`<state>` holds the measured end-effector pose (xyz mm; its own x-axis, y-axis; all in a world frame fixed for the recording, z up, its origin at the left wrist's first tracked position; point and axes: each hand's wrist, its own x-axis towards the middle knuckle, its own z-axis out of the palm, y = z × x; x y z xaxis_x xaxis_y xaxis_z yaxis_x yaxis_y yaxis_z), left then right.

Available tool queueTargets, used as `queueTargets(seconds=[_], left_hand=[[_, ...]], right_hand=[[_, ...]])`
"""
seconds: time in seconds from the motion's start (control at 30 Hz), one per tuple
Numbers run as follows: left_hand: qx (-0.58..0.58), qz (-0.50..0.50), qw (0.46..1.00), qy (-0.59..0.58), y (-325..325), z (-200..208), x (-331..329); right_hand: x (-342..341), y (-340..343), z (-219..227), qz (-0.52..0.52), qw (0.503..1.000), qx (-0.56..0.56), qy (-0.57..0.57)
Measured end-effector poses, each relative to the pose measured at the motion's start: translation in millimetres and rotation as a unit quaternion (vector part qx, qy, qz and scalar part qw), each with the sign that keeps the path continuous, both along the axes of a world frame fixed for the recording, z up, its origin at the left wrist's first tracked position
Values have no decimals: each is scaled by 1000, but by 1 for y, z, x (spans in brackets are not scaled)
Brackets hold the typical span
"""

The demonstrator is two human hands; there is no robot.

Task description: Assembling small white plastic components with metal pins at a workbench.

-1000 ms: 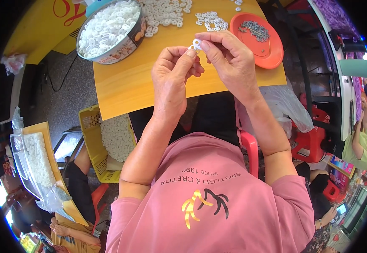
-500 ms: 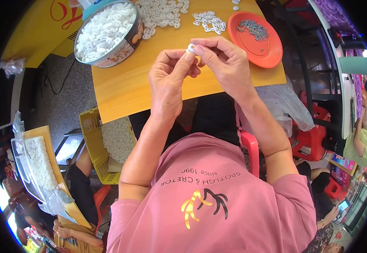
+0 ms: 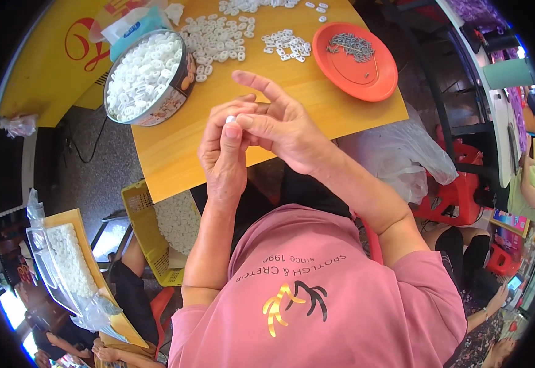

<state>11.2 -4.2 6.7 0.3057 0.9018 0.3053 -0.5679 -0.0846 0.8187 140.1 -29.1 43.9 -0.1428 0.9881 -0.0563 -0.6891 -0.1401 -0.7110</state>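
Over the near part of the table, my left hand (image 3: 223, 150) pinches a small white plastic piece (image 3: 230, 119) between thumb and fingers. My right hand (image 3: 286, 130) meets it there, its thumb pressed against the same piece and its index finger lifted away; the other fingers are partly hidden. Most of the piece is covered by the fingertips. Beyond my hands lies a small group of white two-holed oval pieces (image 3: 287, 45). On the right, a red plate (image 3: 347, 78) carries a heap of small grey screws (image 3: 354, 47) and a thin stick.
A round tub (image 3: 164, 103) full of white pieces stands at the table's left edge, beside a larger spread of them (image 3: 215, 38). Below left is a yellow crate (image 3: 137, 205) with more pieces. Clear plastic bags (image 3: 402, 153) hang at right. Other people sit nearby.
Both hands have come nearer to me and to the left with the small white piece. My right index finger has lifted off it and stretched out.
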Motion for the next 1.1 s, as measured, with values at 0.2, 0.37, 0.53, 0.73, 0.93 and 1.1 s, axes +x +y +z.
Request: queueTargets(seconds=[0.2, 0.37, 0.53, 0.73, 0.93, 1.1], left_hand=[[-37, 16, 999, 21, 0, -2, -19], [-32, 200, 975, 89, -1, 4, -87], [-126, 379, 900, 175, -19, -36, -201], [-249, 420, 797, 355, -63, -104, -262], [-110, 469, 775, 410, -63, -67, -224], [33, 399, 842, 361, -38, -12, -131]], right_hand=[[-8, 10, -3, 17, 996, 14, -90], [44, 51, -8, -147, 722, 218, -640], [109, 88, -18, -159, 403, 235, -870], [110, 95, -25, -87, 355, 208, -907], [109, 91, -42, -96, 354, 269, -891], [99, 86, -39, -102, 435, 283, -848]])
